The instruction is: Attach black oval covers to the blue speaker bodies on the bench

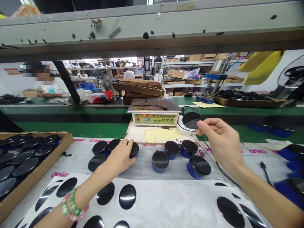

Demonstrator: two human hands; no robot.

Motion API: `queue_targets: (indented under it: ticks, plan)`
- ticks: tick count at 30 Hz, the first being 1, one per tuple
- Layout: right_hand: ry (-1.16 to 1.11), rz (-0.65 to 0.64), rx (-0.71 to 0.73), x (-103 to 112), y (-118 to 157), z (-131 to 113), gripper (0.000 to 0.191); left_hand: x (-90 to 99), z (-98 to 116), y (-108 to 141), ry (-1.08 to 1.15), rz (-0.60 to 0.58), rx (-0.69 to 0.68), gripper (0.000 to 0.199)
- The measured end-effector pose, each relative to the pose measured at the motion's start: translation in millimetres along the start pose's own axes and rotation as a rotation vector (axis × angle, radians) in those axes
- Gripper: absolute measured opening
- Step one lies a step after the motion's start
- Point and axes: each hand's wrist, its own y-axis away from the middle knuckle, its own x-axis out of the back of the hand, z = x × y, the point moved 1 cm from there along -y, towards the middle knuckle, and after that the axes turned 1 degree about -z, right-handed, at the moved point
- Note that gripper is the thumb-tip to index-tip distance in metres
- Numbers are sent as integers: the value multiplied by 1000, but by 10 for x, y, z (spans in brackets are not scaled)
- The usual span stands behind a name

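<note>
Right hand (220,139) pinches a thin black round disc (192,120); left hand (121,154), fingers curled, is on a black-topped round piece (134,149).

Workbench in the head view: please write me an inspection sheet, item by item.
Surface: film with pink lettering; disc sheet in front.
Job's things: four black-topped blue pieces mid-bench, more in a cardboard tray at left.
Clutter: stacked cardboard behind the control box.
Grips: left hand on a black-topped piece, closure unclear; right hand pinches a thin black disc.
Cables: black cable, plug loose, at right.
Surroundings: two people, loaded shelves beyond.
</note>
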Motion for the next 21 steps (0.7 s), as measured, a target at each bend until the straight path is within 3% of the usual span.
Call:
queue_targets:
  ticks: [5,8,12,17,21]
  plan:
    - [66,-36,-178,182,-73,403,37,-194,465,-28,46,-101,-164,68]
    - [72,-70,-280,220,-92,632,35,-331,761,-32,104,-180,-256,60]
    - [35,-132,-398,260,-63,784,31,-502,1029,-77,147,-183,-382,58]
    - [-33,-164,-426,307,-23,774,36,-685,1170,-144,140,-144,-456,56]
    - [-60,-155,-432,327,-24,829,34,-623,1100,-158,181,-98,-467,60]
